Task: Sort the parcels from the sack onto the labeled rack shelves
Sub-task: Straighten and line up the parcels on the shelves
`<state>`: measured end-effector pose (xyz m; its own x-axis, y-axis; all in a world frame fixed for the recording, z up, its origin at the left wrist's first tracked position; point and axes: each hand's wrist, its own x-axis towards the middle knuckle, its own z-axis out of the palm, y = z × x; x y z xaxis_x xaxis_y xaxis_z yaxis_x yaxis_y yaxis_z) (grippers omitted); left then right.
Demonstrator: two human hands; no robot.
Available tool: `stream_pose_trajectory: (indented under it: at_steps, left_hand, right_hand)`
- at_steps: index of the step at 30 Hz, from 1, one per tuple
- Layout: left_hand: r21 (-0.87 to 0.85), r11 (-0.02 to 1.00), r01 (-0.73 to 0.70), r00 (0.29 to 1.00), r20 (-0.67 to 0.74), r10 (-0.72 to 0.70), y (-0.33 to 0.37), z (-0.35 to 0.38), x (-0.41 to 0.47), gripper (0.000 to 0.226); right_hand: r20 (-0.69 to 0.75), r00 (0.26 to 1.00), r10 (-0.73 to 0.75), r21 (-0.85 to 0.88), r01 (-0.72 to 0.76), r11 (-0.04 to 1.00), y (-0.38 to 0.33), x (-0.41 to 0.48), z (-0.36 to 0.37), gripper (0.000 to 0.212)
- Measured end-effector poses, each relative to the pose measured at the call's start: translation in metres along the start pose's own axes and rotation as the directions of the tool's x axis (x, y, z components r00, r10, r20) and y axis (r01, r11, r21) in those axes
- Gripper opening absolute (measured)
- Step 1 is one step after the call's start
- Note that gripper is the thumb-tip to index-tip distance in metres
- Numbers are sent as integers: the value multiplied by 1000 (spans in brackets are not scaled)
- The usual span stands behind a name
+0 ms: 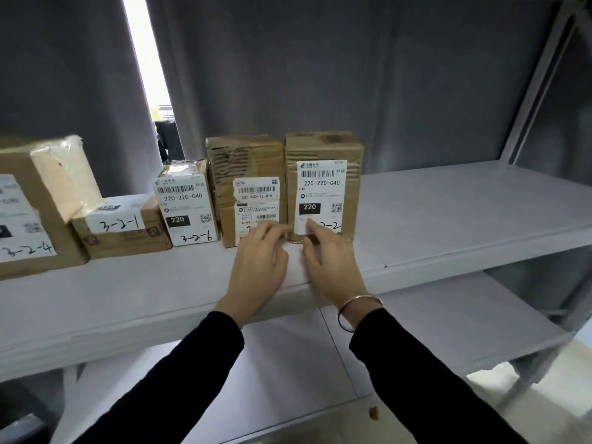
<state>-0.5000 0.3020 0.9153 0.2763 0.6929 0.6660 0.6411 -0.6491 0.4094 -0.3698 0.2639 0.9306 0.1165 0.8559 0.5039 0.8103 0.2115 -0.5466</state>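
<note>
Creased cardboard parcels [323,184], matt shelf [464,213]

Five parcels stand in a row on the shelf [448,213]. The left hand [261,264] and right hand [330,261] press the two rightmost boxes [246,161] [323,149] at frame centre.

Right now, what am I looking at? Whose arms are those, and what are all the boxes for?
There is one picture, taken by a camera worn on a person's head, so you see what they see. The two arms in black sleeves are theirs. They are sorting parcels on a grey shelf.

Five cardboard parcels stand in a row. Some have numbers written by hand, like the flat box marked 3-2-1 and the small box marked 3-2-6.

The left hand touches the front of the torn middle box. The right hand, with a bracelet on its wrist, touches the box at the right end. Neither hand is lifting anything; both boxes stand on the shelf.
</note>
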Motion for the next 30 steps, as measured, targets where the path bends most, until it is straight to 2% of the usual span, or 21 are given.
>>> stream_pose_trajectory:
  at_steps: [4, 6, 9, 13, 15, 20, 25, 30]
  left_hand:
    - [-30, 997, -75, 996, 39, 76, 23, 21, 6, 41]
    - [-7, 998, -57, 997, 43, 57, 26, 30, 10, 45]
    - [40, 999, -3, 999, 34, 1, 33, 42, 16, 50]
    - [114, 993, 29, 998, 43, -34, 40, 48, 19, 52]
    - [130, 989, 67, 997, 36, -73, 40, 50, 22, 53]
    - [152, 982, 115, 992, 27, -121, 41, 52, 26, 55]
    - [131, 980, 149, 988, -60, -142, 43, 48, 24, 54]
    - [108, 975, 193, 980, -60, -187, 46, 47, 20, 57]
  right_hand:
    - [-91, 996, -23, -28, 20, 999, 19, 4, -11, 50]
    - [-110, 994, -20, -49, 14, 999, 26, 5, -15, 57]
    - [-70, 998, -8, -78, 2, 997, 40, 6, -23, 52]
    - [66, 998, 8, -129, 1, 992, 52, 12, -31, 58]
    - [106, 994, 10, -142, 5, 990, 57, 18, -32, 52]
    - [134, 990, -39, -61, 47, 997, 59, 30, -33, 49]
    - [-79, 997, -5, 86, 12, 996, 56, 36, -39, 47]
    - [67, 996, 52, 38, -55, 998, 57, 46, -38, 67]
